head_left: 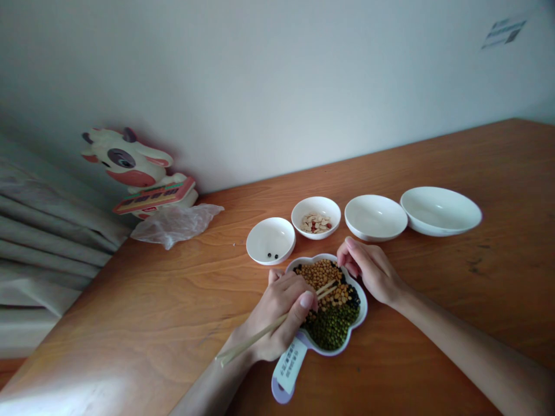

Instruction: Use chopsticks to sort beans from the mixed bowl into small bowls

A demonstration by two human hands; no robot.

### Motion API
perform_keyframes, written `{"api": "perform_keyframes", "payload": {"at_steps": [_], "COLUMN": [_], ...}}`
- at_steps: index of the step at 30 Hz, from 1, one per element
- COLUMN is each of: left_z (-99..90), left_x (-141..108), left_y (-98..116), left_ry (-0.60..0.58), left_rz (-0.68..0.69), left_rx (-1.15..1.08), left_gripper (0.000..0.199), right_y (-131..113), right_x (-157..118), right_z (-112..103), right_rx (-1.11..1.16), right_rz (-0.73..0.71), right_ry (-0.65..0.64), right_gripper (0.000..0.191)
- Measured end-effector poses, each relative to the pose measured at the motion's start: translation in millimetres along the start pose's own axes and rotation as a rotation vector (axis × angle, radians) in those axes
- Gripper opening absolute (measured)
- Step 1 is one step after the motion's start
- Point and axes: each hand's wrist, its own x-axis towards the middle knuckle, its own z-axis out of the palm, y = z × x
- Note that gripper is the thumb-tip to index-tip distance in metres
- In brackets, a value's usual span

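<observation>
- Bare forearms (pixel 455 341) come in closest, stretching over the wooden surface (pixel 173 312), the broadest thing I can see. Judging by how things lie on it, the chopstick work is at an early stage: two bowls have something in them, while the great bulk of beans sits in one dish.
- That flower-shaped dish (pixel 365 303), between the hands, holds green beans (pixel 332 329) toward its handle (pixel 282 396), yellow ones (pixel 318 271) on the far side and dark ones (pixel 353 297) along the right edge.
- Rightmost in the row behind stands the widest bowl (pixel 437 214), showing just its white inside; the third bowl (pixel 375 216) from the left looks the same.
- Left hand (pixel 280 312): over the dish's left side, pinching the chopsticks. Right hand (pixel 370 268): fingers curled by the far right rim; whether they touch it or grip anything, I cannot tell.
- Second from the left, a smaller bowl (pixel 314 205) has pale slices (pixel 314 222) with some red pieces (pixel 328 226); the leftmost bowl (pixel 269 234) has two dark beans (pixel 269 255).
- Slim chopsticks (pixel 251 341) rest their tips among the dish's beans; whether a bean is caught there is too small to tell.
</observation>
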Motion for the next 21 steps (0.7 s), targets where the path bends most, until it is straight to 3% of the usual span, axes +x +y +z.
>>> {"api": "perform_keyframes", "payload": {"at_steps": [14, 21], "left_z": [3.5, 0.3], "left_x": [-3.5, -8.6], "left_y": [-3.9, -8.8], "left_ry": [0.112, 0.253], "left_rz": [0.040, 0.021], "left_rx": [-0.016, -0.026], "left_gripper": [0.055, 0.054], "right_y": [0.6, 1.8], "right_x": [0.2, -0.3], "right_z": [0.1, -0.2], "right_rx": [-0.001, -0.001], "right_rz": [-0.002, 0.001], "right_ry": [0.000, 0.003], "right_gripper": [0.062, 0.061]}}
